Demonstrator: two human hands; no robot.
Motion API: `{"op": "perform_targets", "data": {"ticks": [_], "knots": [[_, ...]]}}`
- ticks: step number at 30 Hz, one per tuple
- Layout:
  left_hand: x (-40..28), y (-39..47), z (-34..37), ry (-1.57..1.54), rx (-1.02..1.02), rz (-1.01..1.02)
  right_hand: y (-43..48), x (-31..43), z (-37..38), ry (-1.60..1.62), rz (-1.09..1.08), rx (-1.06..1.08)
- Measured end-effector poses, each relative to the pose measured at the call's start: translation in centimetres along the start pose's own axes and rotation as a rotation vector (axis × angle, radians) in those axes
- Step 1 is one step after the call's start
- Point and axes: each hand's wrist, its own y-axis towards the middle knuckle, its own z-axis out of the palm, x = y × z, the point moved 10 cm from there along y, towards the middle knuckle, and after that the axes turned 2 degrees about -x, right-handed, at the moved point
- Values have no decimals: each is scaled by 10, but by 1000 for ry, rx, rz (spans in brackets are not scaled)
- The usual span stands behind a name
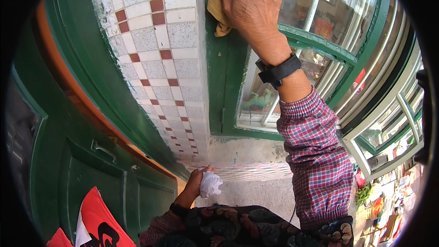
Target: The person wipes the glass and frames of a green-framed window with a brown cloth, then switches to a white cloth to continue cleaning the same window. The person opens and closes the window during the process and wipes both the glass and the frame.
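My right hand (255,5) presses a tan cloth (216,7) flat against the green window frame (219,61), at the top of the view. The cloth bunches out past the thumb, and the fingertips are cut off by the picture's edge. Behind the wrist is the glass pane (291,10), with white bars inside it. Lower down, my left hand (197,182) holds a crumpled white wad (210,184), perhaps paper or thin cloth, low in front of my body.
A tiled wall pillar (151,51) stands left of the window. Further left is a green door (92,178) with a handle (103,150) and red paper bearing writing (103,219). A window sash (384,144) swings outward at right. Below the window runs a concrete sill (247,149).
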Motion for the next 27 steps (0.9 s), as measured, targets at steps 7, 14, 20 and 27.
{"op": "perform_targets", "data": {"ticks": [7, 14, 20, 27], "knots": [[16, 5, -12, -17, -21, -63, -125, 26, -1, 21, 165, 172], [3, -12, -2, 14, 28, -1, -197, 40, -11, 72, 424, 197], [-12, -19, -8, 81, -64, 56, -116, 9, -48, 236, 456, -107], [10, -7, -8, 24, 6, -23, -191, 30, -15, 27, 333, 218]]}}
